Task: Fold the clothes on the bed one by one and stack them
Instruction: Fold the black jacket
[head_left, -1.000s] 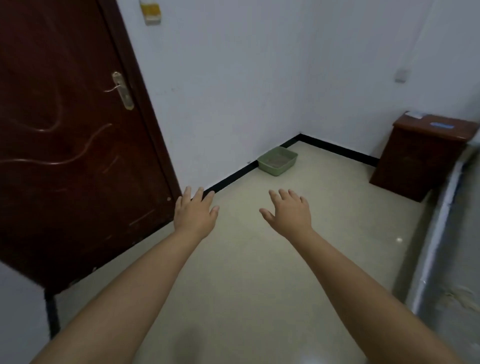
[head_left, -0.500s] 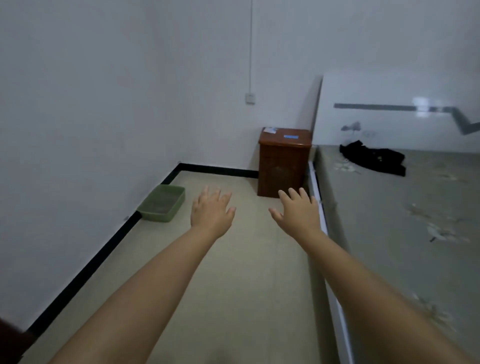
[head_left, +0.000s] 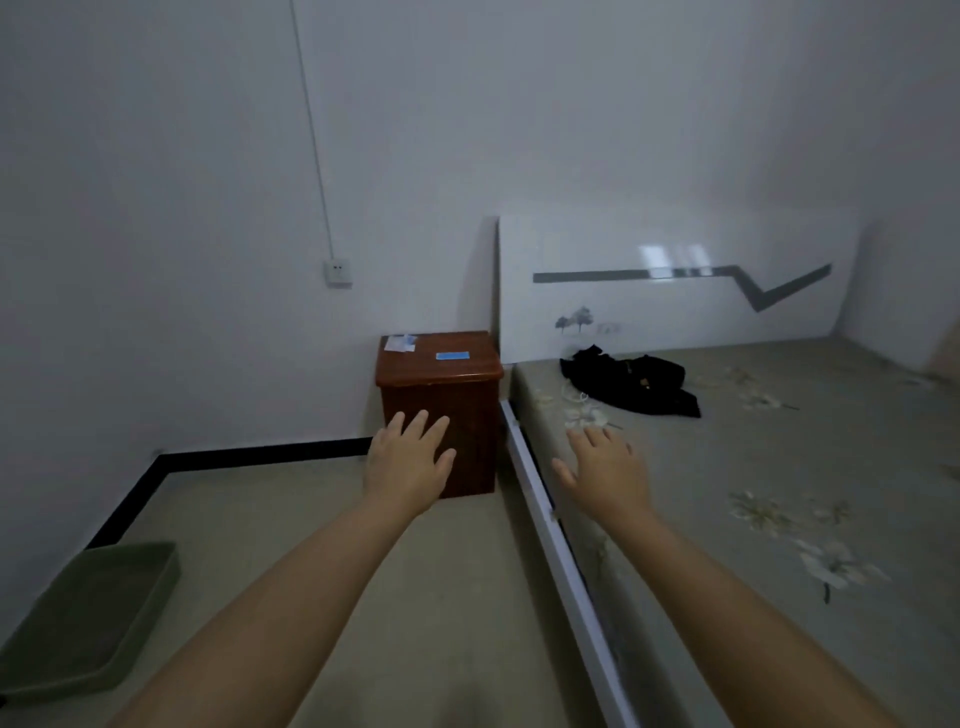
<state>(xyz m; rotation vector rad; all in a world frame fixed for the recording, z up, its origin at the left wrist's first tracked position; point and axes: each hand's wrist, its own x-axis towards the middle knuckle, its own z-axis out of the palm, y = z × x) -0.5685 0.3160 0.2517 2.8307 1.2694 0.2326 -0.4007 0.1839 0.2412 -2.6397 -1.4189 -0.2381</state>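
A crumpled heap of black clothes (head_left: 631, 379) lies on the bed (head_left: 779, 467) near its head end, just below the white headboard (head_left: 675, 291). The bed has a grey-green sheet with pale flowers. My left hand (head_left: 408, 462) is stretched out in the air in front of the wooden nightstand, fingers straight and spread, holding nothing. My right hand (head_left: 605, 470) hovers over the bed's near left edge, also flat and empty, well short of the clothes.
A brown nightstand (head_left: 441, 395) with small papers on top stands between the wall and the bed. A green plastic tray (head_left: 88, 618) sits on the floor at the lower left. The bed's white side rail (head_left: 550, 525) runs between floor and mattress.
The view has swung right from the door and corner to the bed, bringing the black clothes and headboard into view. Both hands stay stretched out and empty.
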